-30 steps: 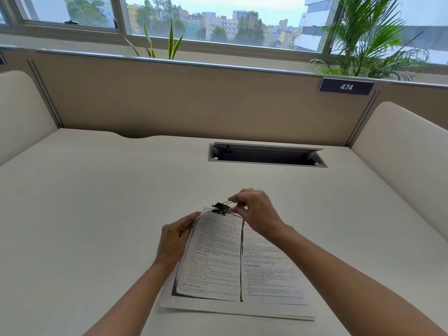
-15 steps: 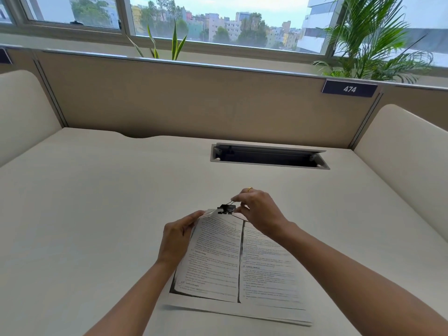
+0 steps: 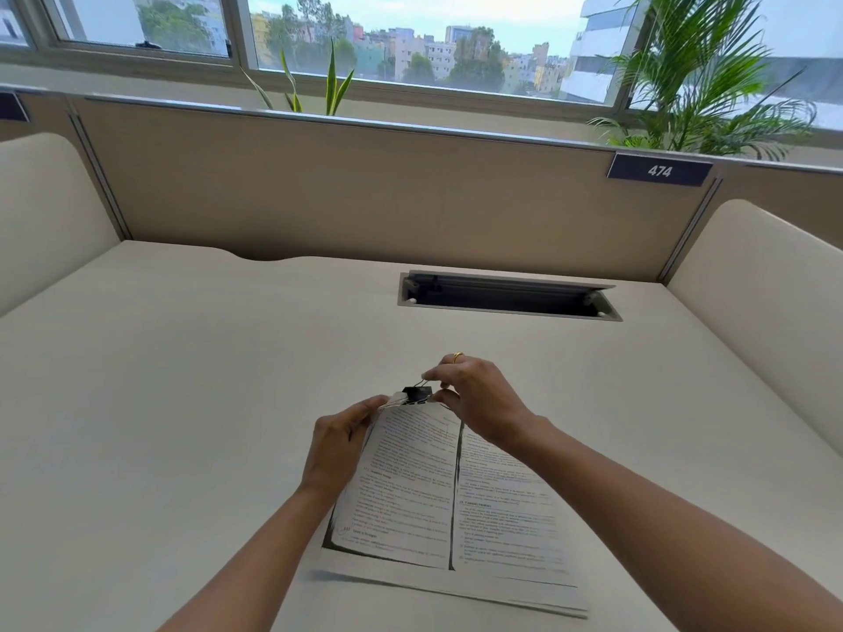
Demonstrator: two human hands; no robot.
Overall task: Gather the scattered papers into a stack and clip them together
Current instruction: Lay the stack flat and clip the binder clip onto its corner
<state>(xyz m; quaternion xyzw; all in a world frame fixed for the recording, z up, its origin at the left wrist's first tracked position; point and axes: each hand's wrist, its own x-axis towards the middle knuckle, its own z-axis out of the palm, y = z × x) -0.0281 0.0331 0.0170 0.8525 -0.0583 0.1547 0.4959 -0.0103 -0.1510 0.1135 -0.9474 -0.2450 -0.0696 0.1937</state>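
A stack of printed papers (image 3: 456, 504) lies on the pale desk (image 3: 182, 380) in front of me, its far left corner lifted off the surface. My left hand (image 3: 340, 442) grips that left edge near the top corner. A black binder clip (image 3: 416, 394) sits on the far top edge of the stack. My right hand (image 3: 474, 399) pinches the clip's wire handles between thumb and fingers; a gold ring shows on one finger.
A rectangular cable slot (image 3: 506, 296) opens in the desk behind the papers. Beige partition walls (image 3: 365, 189) enclose the desk at the back and both sides, with a "474" plate (image 3: 659, 170). Plants (image 3: 698, 75) stand behind the partition.
The clip has shifted slightly left along the top edge and now sits onto the corner of the papers. Both hands stayed close to where they were.
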